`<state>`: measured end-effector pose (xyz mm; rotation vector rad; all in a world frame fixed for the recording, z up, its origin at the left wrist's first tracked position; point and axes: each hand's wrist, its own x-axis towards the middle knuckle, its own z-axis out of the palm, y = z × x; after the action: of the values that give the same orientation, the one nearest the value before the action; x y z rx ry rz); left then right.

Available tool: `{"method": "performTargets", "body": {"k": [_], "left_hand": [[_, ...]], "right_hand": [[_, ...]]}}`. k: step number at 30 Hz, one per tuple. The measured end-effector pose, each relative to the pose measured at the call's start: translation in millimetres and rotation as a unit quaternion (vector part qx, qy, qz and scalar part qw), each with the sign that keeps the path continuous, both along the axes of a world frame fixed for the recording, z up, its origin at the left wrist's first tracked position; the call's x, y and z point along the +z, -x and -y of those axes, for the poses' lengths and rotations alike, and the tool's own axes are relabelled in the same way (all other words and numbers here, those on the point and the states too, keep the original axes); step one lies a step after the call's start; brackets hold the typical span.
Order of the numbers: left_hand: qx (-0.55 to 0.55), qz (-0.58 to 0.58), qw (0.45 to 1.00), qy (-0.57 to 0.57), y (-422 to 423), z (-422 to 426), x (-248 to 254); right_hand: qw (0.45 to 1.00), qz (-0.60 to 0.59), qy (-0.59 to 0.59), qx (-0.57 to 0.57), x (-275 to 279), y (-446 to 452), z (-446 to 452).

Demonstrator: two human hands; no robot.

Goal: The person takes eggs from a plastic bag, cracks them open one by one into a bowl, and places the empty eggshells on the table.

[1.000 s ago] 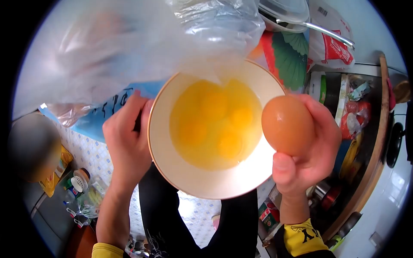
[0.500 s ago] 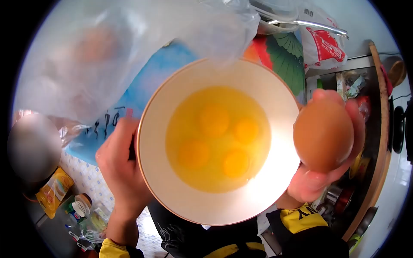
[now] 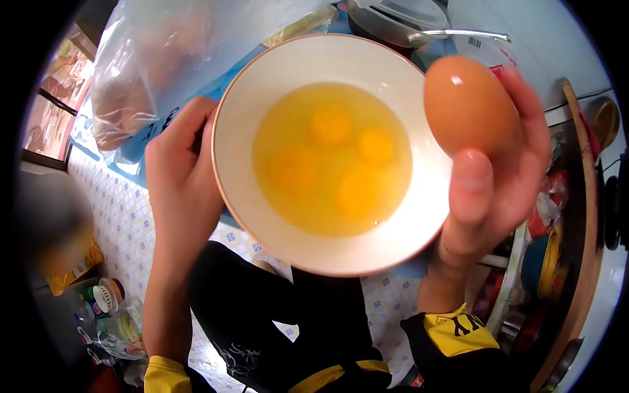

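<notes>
A white bowl with a brown rim is at the middle of the view. Several yolks lie in clear egg white inside it. My left hand is closed on the bowl's left side; its fingertips are hidden behind the rim. A whole brown egg sits in my right hand, at the bowl's right rim, with the thumb against its lower side and the fingers behind it. The shell shows no crack.
A clear plastic bag lies at the upper left over a blue surface. A lidded pan with a metal handle stands at the top. Shelves with a wooden edge are on the right; bottles and bags are low left.
The bowl has moved up in the view since half a second ago. My right hand and the egg have also moved up and slightly left, and the thumb now shows in front of the egg.
</notes>
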<state>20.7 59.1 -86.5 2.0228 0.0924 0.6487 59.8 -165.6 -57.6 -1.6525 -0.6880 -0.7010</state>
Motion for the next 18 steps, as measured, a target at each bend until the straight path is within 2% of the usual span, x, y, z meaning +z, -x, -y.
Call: {"method": "performTargets", "body": {"k": [3, 8, 10, 12, 15, 17, 18], "left_hand": [[0.003, -0.035, 0.999, 0.011, -1, -5, 3], [0.028, -0.021, 0.999, 0.028, 9, 1, 6], [0.036, -0.012, 0.996, 0.077, 21, 7, 23], [-0.012, 0.11, 0.993, -0.028, 32, 6, 44], [-0.105, 0.142, 0.968, -0.179, 26, 14, 90], [-0.151, 0.151, 0.944, -0.25, 17, 27, 102], [-0.18, 0.115, 0.958, -0.191, 11, 34, 101]], "right_hand": [[1.0, -0.008, -0.015, 0.024, 1, 4, 2], [0.999, -0.029, -0.015, 0.031, 8, 10, 2], [0.999, -0.03, -0.015, 0.043, 15, 10, 3], [0.99, -0.096, 0.008, 0.105, 31, 10, 5], [0.964, -0.179, 0.057, 0.187, 50, 4, 8], [0.947, -0.219, 0.059, 0.226, 58, 1, 2], [0.948, -0.214, 0.056, 0.227, 61, -1, 2]]}}
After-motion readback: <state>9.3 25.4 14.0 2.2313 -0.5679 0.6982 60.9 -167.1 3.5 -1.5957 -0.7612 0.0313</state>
